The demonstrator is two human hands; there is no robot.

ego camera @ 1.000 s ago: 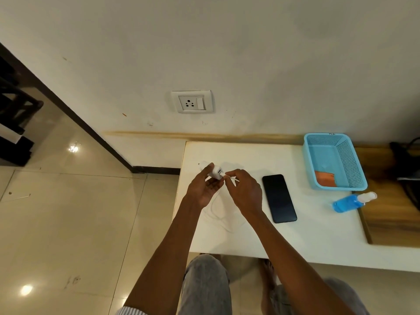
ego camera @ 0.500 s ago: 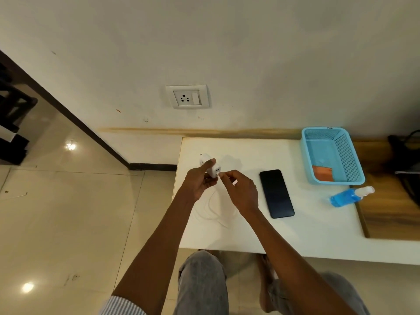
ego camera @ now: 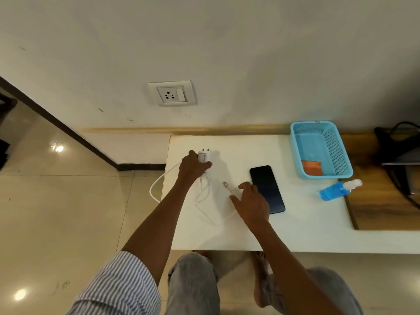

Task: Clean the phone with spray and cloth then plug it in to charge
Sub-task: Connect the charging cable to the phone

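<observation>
My left hand [ego camera: 193,169] grips a white charger adapter [ego camera: 203,155], its pins pointing toward the wall. A white cable [ego camera: 159,180] runs from the adapter, loops past the table's left edge and ends in a small connector [ego camera: 225,184] lying on the table. My right hand [ego camera: 250,203] hovers with fingers spread just right of that connector, holding nothing. The black phone [ego camera: 270,192] lies flat, screen up, partly under my right fingers. A blue spray bottle [ego camera: 338,189] lies on its side at the right. An orange cloth [ego camera: 312,167] sits in the blue basket [ego camera: 341,151].
The white table [ego camera: 306,223] stands against the wall. A wall socket with a switch [ego camera: 171,93] is above the table's left end. A wooden surface [ego camera: 384,201] with dark cables [ego camera: 400,155] adjoins on the right. Tiled floor lies to the left.
My hands were together, joining the cable to the adapter. They have since parted: the left stays shut on the adapter, the right let go of the cable and moved right toward the phone.
</observation>
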